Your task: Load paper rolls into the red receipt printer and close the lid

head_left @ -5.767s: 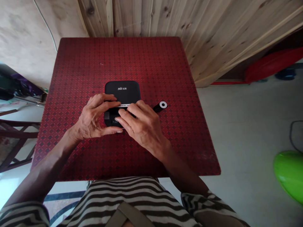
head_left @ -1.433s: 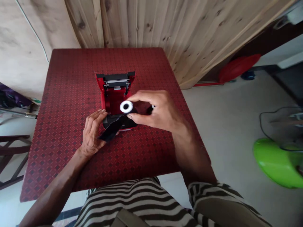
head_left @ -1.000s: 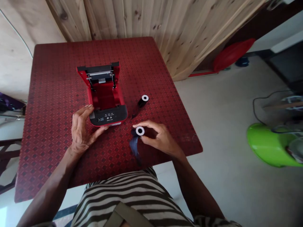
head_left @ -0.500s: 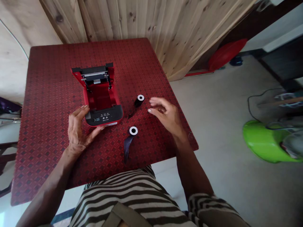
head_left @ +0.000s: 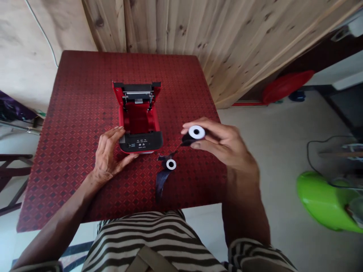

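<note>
A small red and black printer [head_left: 141, 142] stands on the table with its lid [head_left: 138, 89] raised. Its red inner bay shows nothing inside. My left hand [head_left: 107, 156] grips its front left corner, fingers along the side and thumb under the front edge. Raised to the right of the printer, my right hand [head_left: 219, 141] pinches a black ribbon roll [head_left: 188, 139] with a white ring-shaped end, between thumb and fingers. A loose dark tail trails from it. A second ribbon roll [head_left: 171, 164] lies on the table in front, its dark strip spread toward the near edge.
The table [head_left: 85, 87] has a red patterned cover and stands against a wood-panelled wall [head_left: 176, 26]. On the floor to the right sits a bright green plastic basin or stool [head_left: 317, 200] with a cable nearby. A dark chair [head_left: 14, 172] is at the left.
My right hand has closed on the farther ribbon roll and lifted it off the table. My left hand stays at the printer. The whole view has shifted slightly.
</note>
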The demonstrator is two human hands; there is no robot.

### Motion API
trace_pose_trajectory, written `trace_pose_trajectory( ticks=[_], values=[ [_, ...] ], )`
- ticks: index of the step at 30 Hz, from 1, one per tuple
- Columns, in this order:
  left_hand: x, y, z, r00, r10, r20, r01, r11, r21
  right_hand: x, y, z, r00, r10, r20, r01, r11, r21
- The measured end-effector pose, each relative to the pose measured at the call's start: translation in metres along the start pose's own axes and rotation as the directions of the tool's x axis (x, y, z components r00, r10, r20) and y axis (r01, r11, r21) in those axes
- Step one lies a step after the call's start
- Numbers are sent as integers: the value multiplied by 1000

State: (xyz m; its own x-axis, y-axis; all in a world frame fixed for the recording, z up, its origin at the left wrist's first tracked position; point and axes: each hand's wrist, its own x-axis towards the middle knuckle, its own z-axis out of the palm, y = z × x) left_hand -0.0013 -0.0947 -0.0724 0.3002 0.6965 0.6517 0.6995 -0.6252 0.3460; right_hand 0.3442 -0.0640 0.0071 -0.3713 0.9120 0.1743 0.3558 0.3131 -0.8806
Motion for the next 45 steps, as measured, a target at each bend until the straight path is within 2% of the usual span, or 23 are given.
trace_pose_trajectory(
  ticks=[2, 3, 6, 9, 11, 14, 17, 22, 28, 30, 33, 36, 39, 42, 45],
  values=[
    [0, 1, 0, 1000, -1, 5, 1, 1000, 0, 12, -34, -1, 982, -141, 124, 147, 989, -37],
    [0, 1, 0, 1000, -3, 7, 3, 1000, -3, 22, -44, 4, 972, -171, 159, 189, 977, -103],
    [-2, 1, 0, 1000, -20, 9, 20, 1000, -18, 60, -54, 36, 961, -192, 200, 255, 897, -361],
    [-3, 2, 2, 999, -34, -1, 34, 999, -33, 91, -49, 74, 952, -97, 290, 252, 784, -568],
    [-3, 2, 3, 1000, -28, -6, 28, 999, -45, 101, -48, 92, 943, -2, 332, 240, 697, -676],
    [-2, 3, 3, 1000, -17, -14, 16, 998, -59, 106, -53, 105, 930, 97, 355, 234, 590, -773],
    [-1, 3, 4, 1000, -19, -18, 18, 998, -63, 111, -56, 111, 913, 172, 370, 223, 547, -807],
    [-1, 3, 3, 1000, -16, -13, 15, 998, -53, 123, -46, 118, 890, 233, 393, 216, 544, -811],
    [-1, 4, 2, 1000, -21, -3, 21, 998, -61, 127, -34, 118, 889, 209, 408, 212, 601, -770],
    [-2, 4, 2, 1000, -28, 5, 28, 997, -65, 121, -35, 110, 903, 149, 404, 216, 654, -725],
    [-1, 4, 2, 999, -30, 17, 31, 997, -68, 99, -41, 93, 925, -10, 379, 255, 757, -601],
    [-1, 3, 1, 999, -26, 20, 27, 997, -73, 74, -44, 81, 910, -135, 393, 326, 819, -473],
    [-2, 4, -4, 997, -59, 50, 64, 991, -116, 59, -37, 83, 917, -203, 343, 353, 815, -460],
    [0, 3, -16, 988, -129, 84, 143, 974, -178, 55, -27, 90, 924, -274, 268, 375, 794, -478],
    [17, -5, -26, 977, -208, 54, 215, 953, -212, 53, -21, 96, 913, -351, 206, 406, 756, -513]
  ],
)
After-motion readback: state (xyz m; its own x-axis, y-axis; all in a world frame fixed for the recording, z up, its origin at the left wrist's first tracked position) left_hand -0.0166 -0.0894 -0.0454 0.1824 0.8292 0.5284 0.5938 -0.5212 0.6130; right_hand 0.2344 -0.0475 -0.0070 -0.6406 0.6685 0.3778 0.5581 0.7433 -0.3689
